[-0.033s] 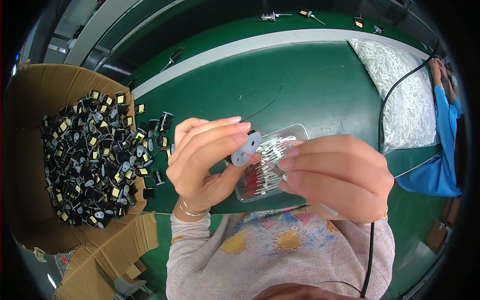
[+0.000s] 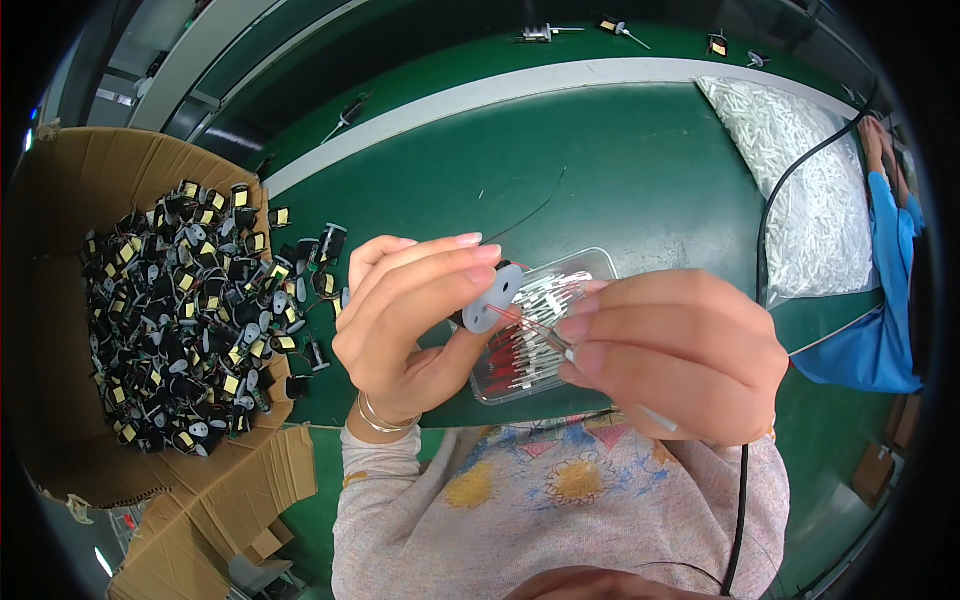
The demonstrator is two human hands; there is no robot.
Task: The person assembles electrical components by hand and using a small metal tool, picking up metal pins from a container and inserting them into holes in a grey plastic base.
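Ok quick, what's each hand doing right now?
Left hand: closed, holding the grey-ended black component.
Right hand: closed, pinching thin red wires.

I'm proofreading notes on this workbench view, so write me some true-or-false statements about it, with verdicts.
1. The left hand holds a part with a grey oval end plate. True.
2. The right hand is empty. False: the right hand pinches thin red wires running from the plate.
3. The cardboard box is on the person's left. True.
4. The clear plastic tray holds nothing. False: the clear plastic tray contains slender white-and-red pieces.
5. A transparent bag on the right holds small white pieces. True.
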